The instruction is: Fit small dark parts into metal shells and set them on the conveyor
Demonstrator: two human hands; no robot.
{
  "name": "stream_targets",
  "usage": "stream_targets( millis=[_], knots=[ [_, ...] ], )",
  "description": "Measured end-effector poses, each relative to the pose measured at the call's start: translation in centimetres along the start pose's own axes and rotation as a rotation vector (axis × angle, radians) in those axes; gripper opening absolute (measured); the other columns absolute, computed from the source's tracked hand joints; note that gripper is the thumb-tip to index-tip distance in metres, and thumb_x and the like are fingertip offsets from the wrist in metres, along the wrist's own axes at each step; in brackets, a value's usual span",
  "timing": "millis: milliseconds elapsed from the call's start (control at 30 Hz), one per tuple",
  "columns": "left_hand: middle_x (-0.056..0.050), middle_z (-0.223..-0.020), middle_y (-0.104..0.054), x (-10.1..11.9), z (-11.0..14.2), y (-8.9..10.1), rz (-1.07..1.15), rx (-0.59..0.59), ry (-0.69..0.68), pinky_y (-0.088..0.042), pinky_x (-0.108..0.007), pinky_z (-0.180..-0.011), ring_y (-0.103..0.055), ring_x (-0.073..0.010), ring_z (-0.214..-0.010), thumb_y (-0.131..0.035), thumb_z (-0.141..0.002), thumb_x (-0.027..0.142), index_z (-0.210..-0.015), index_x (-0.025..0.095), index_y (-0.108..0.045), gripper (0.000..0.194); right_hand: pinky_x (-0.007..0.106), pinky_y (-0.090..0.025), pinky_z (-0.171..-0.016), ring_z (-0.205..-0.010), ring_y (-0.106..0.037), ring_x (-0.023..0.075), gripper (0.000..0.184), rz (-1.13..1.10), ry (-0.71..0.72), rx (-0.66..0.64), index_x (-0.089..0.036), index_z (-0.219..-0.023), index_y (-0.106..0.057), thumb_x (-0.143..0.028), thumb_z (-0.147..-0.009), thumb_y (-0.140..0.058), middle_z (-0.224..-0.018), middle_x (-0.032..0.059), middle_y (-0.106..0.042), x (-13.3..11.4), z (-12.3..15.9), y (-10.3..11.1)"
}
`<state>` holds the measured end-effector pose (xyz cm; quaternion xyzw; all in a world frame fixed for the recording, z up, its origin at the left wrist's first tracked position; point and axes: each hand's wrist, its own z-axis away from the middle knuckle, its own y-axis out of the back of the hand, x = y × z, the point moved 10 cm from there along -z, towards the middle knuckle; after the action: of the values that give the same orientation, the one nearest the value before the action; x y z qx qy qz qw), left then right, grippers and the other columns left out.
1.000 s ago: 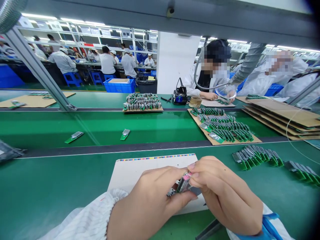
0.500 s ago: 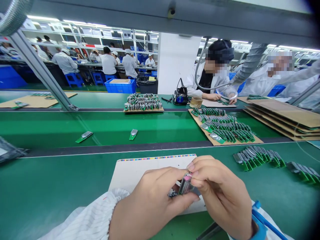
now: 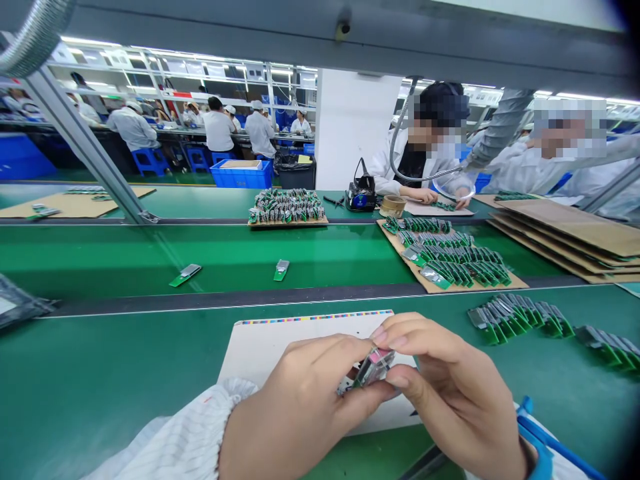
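My left hand (image 3: 305, 393) is closed around a small circuit board with a display module (image 3: 374, 367), held upright-tilted between thumb and fingers above a white sheet of card (image 3: 280, 340). A pink patch shows on the module's upper edge; its lower part is hidden by my fingers. My right hand (image 3: 445, 380) curls over the same piece from the right, its fingertips on the top edge and its thumb at the right side. A blue band (image 3: 537, 447) circles my right wrist.
Similar boards stand in rows on a cardboard sheet (image 3: 435, 285) and lie on the table (image 3: 520, 317) at right. Two boards lie on the green belt (image 3: 125, 253). Stacked cardboard (image 3: 570, 227) sits at far right. A co-worker (image 3: 395, 167) handles boards opposite.
My right thumb has moved down and apart from its fingers, showing more of the module's face. My right wrist has shifted right. The two boards on the belt have moved right.
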<state>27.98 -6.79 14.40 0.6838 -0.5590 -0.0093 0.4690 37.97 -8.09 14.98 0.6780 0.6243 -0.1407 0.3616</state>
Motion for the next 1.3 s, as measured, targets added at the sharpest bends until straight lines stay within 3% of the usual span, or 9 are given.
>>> stream_targets(
  millis=[233, 500, 633, 833, 933, 1000, 1067, 1167, 1300],
  knots=[
    [0.005, -0.089, -0.067, 0.4, 0.2, -0.7, -0.072, -0.004, -0.057, -0.048, -0.016, -0.078, -0.064, -0.0085, -0.08, -0.06, -0.087, 0.024, -0.103, 0.021, -0.056, 0.016, 0.03, -0.048, -0.088, -0.097, -0.058, 0.0157, 0.031, 0.015, -0.055, 0.047, -0.025, -0.107, -0.054, -0.003, -0.084, -0.056, -0.099, 0.0015, -0.062, 0.4, 0.0, 0.2],
    [-0.002, -0.084, -0.068, 2.0, 0.3, -0.4, -0.277, 0.069, -0.243, -0.053, -0.024, -0.07, -0.066, -0.0143, -0.076, -0.053, -0.09, 0.016, -0.095, 0.013, -0.056, 0.007, 0.028, -0.052, -0.076, -0.088, -0.061, 0.015, 0.024, 0.035, -0.063, 0.081, -0.024, -0.098, -0.056, -0.003, -0.086, -0.055, -0.089, 0.0012, -0.063, 0.8, -0.3, 0.4],
    [-0.002, -0.081, -0.069, 1.1, -0.2, 0.0, -0.161, 0.121, -0.214, -0.056, -0.023, -0.072, -0.066, -0.0139, -0.072, -0.056, -0.089, 0.021, -0.097, 0.015, -0.058, 0.01, 0.032, -0.054, -0.079, -0.093, -0.061, 0.0174, 0.023, 0.036, -0.069, 0.033, -0.028, -0.101, -0.056, -0.012, -0.085, -0.061, -0.093, 0.0016, -0.065, 1.8, -0.4, 0.2],
    [-0.005, -0.091, -0.067, -9.0, -3.1, -1.8, 0.301, -0.003, 0.275, -0.06, -0.026, -0.063, -0.068, -0.0191, -0.079, -0.08, -0.062, 0.045, -0.092, 0.018, -0.053, 0.048, 0.032, -0.057, -0.078, -0.091, -0.065, 0.0183, 0.025, 0.056, -0.225, 0.125, -0.027, -0.101, -0.052, -0.023, -0.081, -0.066, -0.098, 0.0029, -0.064, 6.7, -1.4, 3.0],
    [-0.01, -0.109, -0.063, -16.0, -4.5, -2.3, -0.107, -0.058, 0.4, -0.056, -0.035, -0.082, -0.062, -0.0228, -0.1, -0.06, -0.083, 0.044, -0.102, 0.017, -0.055, 0.033, 0.032, -0.056, -0.075, -0.084, -0.066, 0.0192, 0.023, 0.37, -0.448, 0.082, -0.022, -0.096, -0.051, -0.024, -0.079, -0.065, -0.092, 0.0048, -0.065, 11.1, -1.4, 6.5],
    [-0.015, -0.129, -0.052, -20.2, -5.1, -3.0, -0.206, -0.084, 0.41, -0.041, -0.045, -0.103, -0.049, -0.0279, -0.121, -0.054, -0.088, 0.033, -0.117, 0.015, -0.052, 0.034, 0.029, -0.053, -0.068, -0.079, -0.066, 0.0198, 0.024, 0.73, -0.651, -0.07, -0.02, -0.097, -0.052, -0.019, -0.077, -0.065, -0.09, 0.0061, -0.066, 14.8, -0.5, 9.1],
    [-0.018, -0.138, -0.043, -23.5, -5.2, -4.2, -0.248, -0.129, 0.422, -0.031, -0.049, -0.109, -0.037, -0.0325, -0.131, -0.056, -0.086, 0.025, -0.121, 0.014, -0.052, 0.037, 0.027, -0.048, -0.065, -0.079, -0.066, 0.0208, 0.025, 1.084, -0.847, -0.256, -0.019, -0.097, -0.055, -0.013, -0.075, -0.063, -0.088, 0.0068, -0.068, 18.1, 1.2, 11.9],
    [-0.018, -0.135, -0.047, -26.1, -5.1, -6.0, -0.258, -0.19, 0.439, -0.03, -0.048, -0.108, -0.038, -0.0323, -0.13, -0.058, -0.085, 0.022, -0.117, 0.014, -0.058, 0.033, 0.028, -0.043, -0.06, -0.077, -0.067, 0.0259, 0.025, 1.235, -0.985, -0.313, -0.013, -0.093, -0.06, -0.002, -0.069, -0.061, -0.077, 0.0112, -0.069, 21.2, 3.1, 14.6],
    [-0.014, -0.123, -0.055, -26.8, -5.6, -7.2, -0.192, -0.192, 0.481, -0.036, -0.05, -0.104, -0.049, -0.0275, -0.118, -0.062, -0.083, 0.019, -0.106, 0.012, -0.061, 0.024, 0.028, -0.039, -0.057, -0.08, -0.067, 0.0293, 0.031, 1.309, -1.086, -0.328, -0.007, -0.097, -0.062, 0.004, -0.069, -0.052, -0.08, 0.0188, -0.069, 23.2, 4.8, 15.7]
  ],
)
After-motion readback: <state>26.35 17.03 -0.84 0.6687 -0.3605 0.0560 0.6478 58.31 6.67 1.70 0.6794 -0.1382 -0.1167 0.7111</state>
